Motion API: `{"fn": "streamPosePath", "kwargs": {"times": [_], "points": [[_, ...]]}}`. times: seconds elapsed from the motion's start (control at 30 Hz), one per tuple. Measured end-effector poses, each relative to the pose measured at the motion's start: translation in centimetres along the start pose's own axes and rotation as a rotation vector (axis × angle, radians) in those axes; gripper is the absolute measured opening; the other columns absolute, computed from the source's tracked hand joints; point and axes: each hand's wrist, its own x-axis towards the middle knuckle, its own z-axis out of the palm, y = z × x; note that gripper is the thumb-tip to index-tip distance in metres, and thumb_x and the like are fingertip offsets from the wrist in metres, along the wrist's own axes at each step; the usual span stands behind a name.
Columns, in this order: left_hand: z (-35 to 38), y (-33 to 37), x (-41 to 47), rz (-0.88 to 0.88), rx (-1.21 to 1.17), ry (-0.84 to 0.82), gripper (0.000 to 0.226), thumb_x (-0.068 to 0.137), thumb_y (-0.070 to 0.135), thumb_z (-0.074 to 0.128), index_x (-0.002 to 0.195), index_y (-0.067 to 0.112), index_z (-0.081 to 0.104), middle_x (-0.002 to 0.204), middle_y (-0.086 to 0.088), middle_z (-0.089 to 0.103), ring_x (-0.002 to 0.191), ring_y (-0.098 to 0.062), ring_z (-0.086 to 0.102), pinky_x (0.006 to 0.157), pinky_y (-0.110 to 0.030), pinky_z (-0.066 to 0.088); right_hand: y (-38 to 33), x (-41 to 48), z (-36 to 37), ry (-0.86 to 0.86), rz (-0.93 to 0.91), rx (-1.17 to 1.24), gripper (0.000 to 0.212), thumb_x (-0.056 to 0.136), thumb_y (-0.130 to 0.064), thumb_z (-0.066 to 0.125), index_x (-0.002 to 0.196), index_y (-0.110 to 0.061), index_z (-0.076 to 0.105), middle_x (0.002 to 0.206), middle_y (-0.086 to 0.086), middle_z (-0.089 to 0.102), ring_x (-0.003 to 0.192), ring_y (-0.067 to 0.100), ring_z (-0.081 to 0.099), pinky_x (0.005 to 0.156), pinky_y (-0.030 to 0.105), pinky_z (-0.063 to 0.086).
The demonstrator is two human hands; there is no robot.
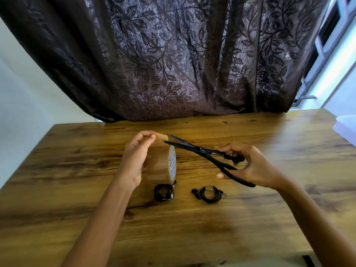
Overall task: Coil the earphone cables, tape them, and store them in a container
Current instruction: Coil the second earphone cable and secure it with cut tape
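Taping step, mid-frame: left hand (134,157) pinches the tape (160,164) end, right hand (248,164) grips scissors (192,148); next, seemingly, a clean snip

Tape roll (160,166): left side hidden behind left hand (134,158); label print unreadable. Pale object (346,126): cropped at right edge.
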Motion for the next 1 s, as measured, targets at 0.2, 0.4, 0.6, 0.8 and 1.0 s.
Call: {"fn": "streamPosePath", "kwargs": {"times": [0.2, 0.4, 0.6, 0.8, 1.0], "points": [[0.0, 0.3, -0.5, -0.014, -0.002, -0.052, 0.017, 0.091, 0.020, 0.053, 0.081, 0.028, 0.064, 0.083, 0.005, 0.065, 0.080, -0.011, 0.056, 0.060, -0.027, 0.044, -1.0, 1.1, -0.4, -0.070, -0.008, -0.093, 0.061, 0.058, -0.039, 0.081, 0.112, -0.020, 0.061, 0.092, -0.022, 0.066, 0.081, 0.000, 0.064, 0.071, 0.010, 0.045], [-0.2, 0.5, -0.7, -0.014, 0.003, -0.080, 0.019, 0.091, 0.020, 0.053, 0.078, 0.029, 0.065, 0.083, 0.006, 0.065, 0.081, -0.013, 0.055, 0.060, -0.028, 0.043, -1.7, 1.8, -0.8, -0.086, -0.018, -0.120, 0.060, 0.059, -0.031, 0.083, 0.114, -0.017, 0.061, 0.087, -0.022, 0.066, 0.082, -0.006, 0.062, 0.069, 0.005, 0.043], [-0.2, 0.6, -0.8, -0.017, 0.019, -0.096, 0.019, 0.091, 0.020, 0.053, 0.079, 0.028, 0.065, 0.086, 0.005, 0.064, 0.084, -0.014, 0.055, 0.062, -0.030, 0.044, -2.4, 2.1, -0.5, -0.089, -0.041, -0.152, 0.067, 0.056, -0.037, 0.082, 0.116, -0.017, 0.060, 0.095, -0.022, 0.060, 0.088, -0.013, 0.058, 0.073, 0.003, 0.041], [0.1, 0.6, -0.9, -0.021, 0.026, -0.110, 0.019, 0.091, 0.021, 0.053, 0.080, 0.028, 0.066, 0.085, 0.007, 0.066, 0.084, -0.013, 0.056, 0.063, -0.030, 0.045, -2.8, 2.4, -0.5, -0.077, -0.042, -0.170, 0.070, 0.053, -0.042, 0.081, 0.116, -0.019, 0.060, 0.100, -0.018, 0.062, 0.091, -0.008, 0.058, 0.075, 0.007, 0.045], [0.1, 0.7, -0.8, -0.026, 0.025, -0.108, 0.019, 0.091, 0.021, 0.053, 0.080, 0.029, 0.067, 0.090, 0.006, 0.067, 0.088, -0.014, 0.056, 0.068, -0.033, 0.045, -2.9, 2.5, -0.6, -0.056, -0.025, -0.179, 0.068, 0.052, -0.044, 0.080, 0.113, -0.023, 0.061, 0.098, -0.015, 0.064, 0.090, -0.003, 0.060, 0.076, 0.014, 0.050]]}}
